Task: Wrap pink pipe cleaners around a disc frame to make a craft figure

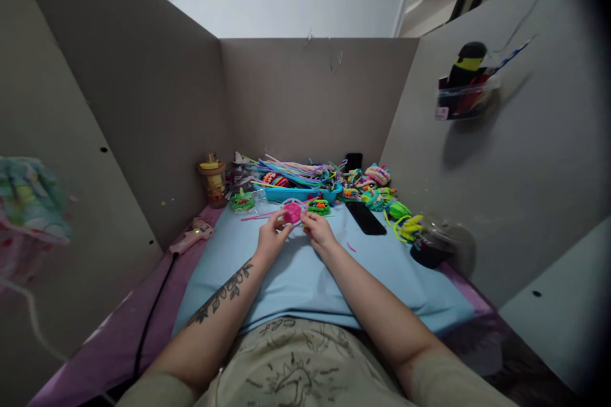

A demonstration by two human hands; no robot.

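A round bright pink piece, which looks wound from fuzzy pipe cleaner, is held up between my two hands above the blue cloth. My left hand pinches its left edge with thumb and fingers. At the right edge, the fingers of my right hand close on the same piece. A long pink pipe cleaner sticks out leftward past my left hand. Pale looped strands show around the piece, though how they join it is too small to tell. Just behind my right hand lies a green fuzzy figure.
Colourful pipe cleaners fill a blue tray at the back. A black phone lies right, near yellow fuzzy strands. On the left are a pink glue gun with a black cord and a tumbler. Grey panels enclose the table.
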